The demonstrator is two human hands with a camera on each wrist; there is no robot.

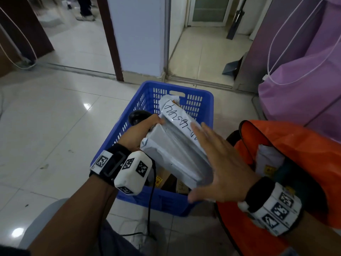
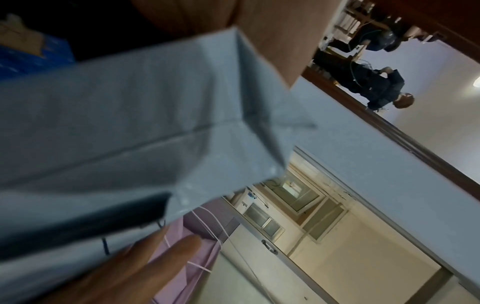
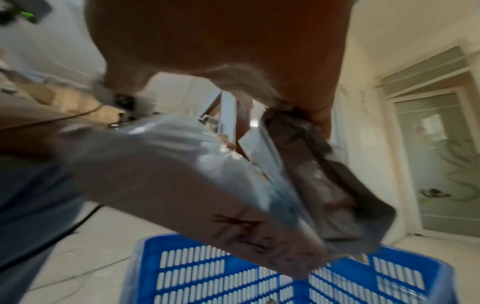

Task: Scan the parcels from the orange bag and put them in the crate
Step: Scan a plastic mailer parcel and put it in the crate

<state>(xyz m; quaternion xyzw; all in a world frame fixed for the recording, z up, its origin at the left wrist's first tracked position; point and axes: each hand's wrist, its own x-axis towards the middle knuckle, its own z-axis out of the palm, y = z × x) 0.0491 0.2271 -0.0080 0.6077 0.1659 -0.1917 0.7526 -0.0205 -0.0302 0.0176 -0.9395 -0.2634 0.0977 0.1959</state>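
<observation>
A grey parcel [image 1: 177, 145] is held tilted over the blue crate [image 1: 147, 100], its far end dipping toward the crate's inside. The left hand [image 1: 137, 134] is curled around a black scanner [image 1: 137, 117], thumb pressing the parcel's near edge. The right hand [image 1: 219, 163] lies flat against the parcel's other side, fingers [image 1: 198, 133] straight and spread — not wrapped around it. Handwritten dark numbers run along the white label [image 1: 180, 122] on top. Cardboard boxes [image 1: 173, 183] already sit in the crate's bottom. Just beside the crate, to the right, the orange bag [image 1: 295, 145] gapes open with another pale parcel [image 1: 269, 159] showing inside. A purple cloth sack [image 1: 304, 80] stands behind it on the tiled floor [image 1: 55, 117].
</observation>
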